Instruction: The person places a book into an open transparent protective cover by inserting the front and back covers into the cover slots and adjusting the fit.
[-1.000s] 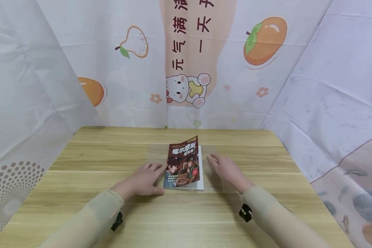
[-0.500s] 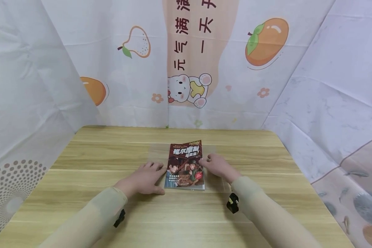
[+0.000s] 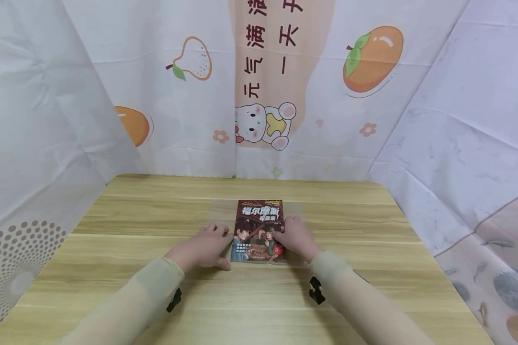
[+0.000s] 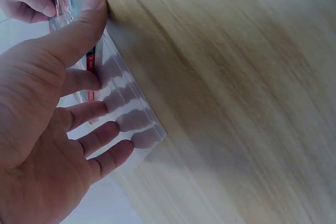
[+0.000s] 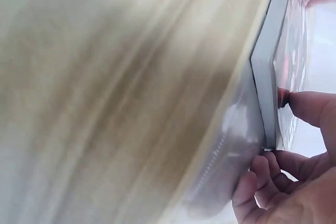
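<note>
A paperback book [image 3: 256,239] with a dark red illustrated cover lies face up on the wooden table. Clear plastic with a dotted seam juts out from its sides; this plastic flap [image 4: 131,98] shows in the left wrist view. My left hand [image 3: 207,247] is at the book's left side, fingers loosely spread with tips at the flap and thumb near the book's lower corner. My right hand [image 3: 297,235] grips the right edge, thumb on the cover. In the right wrist view, its curled fingers [image 5: 257,171] meet the edge above another plastic flap [image 5: 231,140].
The wooden table [image 3: 155,201] extends on all sides of the book. A white printed curtain [image 3: 177,120] hangs behind the table's far edge, with more cloth at the left and right. Black wrist cameras sit under both sleeves.
The book's front cover, raised at its right side before, now lies flat. My right hand has moved left onto the book's right edge. My left hand has stayed nearly in place.
</note>
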Demonstrator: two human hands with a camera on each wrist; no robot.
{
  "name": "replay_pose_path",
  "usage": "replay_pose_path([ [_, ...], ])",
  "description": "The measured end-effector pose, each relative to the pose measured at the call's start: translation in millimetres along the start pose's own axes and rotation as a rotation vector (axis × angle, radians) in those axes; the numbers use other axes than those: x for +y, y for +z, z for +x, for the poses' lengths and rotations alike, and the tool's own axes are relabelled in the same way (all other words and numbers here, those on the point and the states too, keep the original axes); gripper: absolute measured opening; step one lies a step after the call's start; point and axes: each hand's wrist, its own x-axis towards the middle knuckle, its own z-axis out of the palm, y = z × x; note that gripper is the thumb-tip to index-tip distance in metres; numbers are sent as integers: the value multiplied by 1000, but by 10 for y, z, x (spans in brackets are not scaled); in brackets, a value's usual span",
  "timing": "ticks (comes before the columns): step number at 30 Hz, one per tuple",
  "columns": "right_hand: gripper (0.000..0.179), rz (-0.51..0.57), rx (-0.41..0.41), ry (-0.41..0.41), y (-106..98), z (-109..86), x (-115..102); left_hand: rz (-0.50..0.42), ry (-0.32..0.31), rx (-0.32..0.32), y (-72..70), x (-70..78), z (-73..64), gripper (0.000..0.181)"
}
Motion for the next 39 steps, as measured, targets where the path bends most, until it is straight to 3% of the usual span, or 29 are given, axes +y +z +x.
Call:
replay_pose_path([
  [3, 51, 77, 9, 26, 14, -19, -12, 12, -8, -4, -25, 35, 0, 94],
  [10, 28, 538, -62, 173, -28, -63, -20, 41, -10, -7, -41, 80, 15, 93],
  [13, 29, 647, -92, 224, -60, -82, -41, 73, 1, -4, -38, 78, 19, 94],
  [18, 37, 669, -93, 246, -99, -101, -111, 92, 11, 4, -44, 78, 15, 95],
  [23, 44, 495, -66, 186, -152, -114, -216, 80, 17, 4, -67, 89, 3, 93],
  [26, 47, 448, -69, 136, -191, -143, -273, 72, 19, 4, -70, 86, 1, 93],
  [31, 68, 526, -96, 155, -182, -159, -252, 63, 15, 7, -59, 78, 6, 93],
  [39, 71, 710, -169, 235, -197, -160, -170, 33, 15, 13, -63, 72, -10, 92],
])
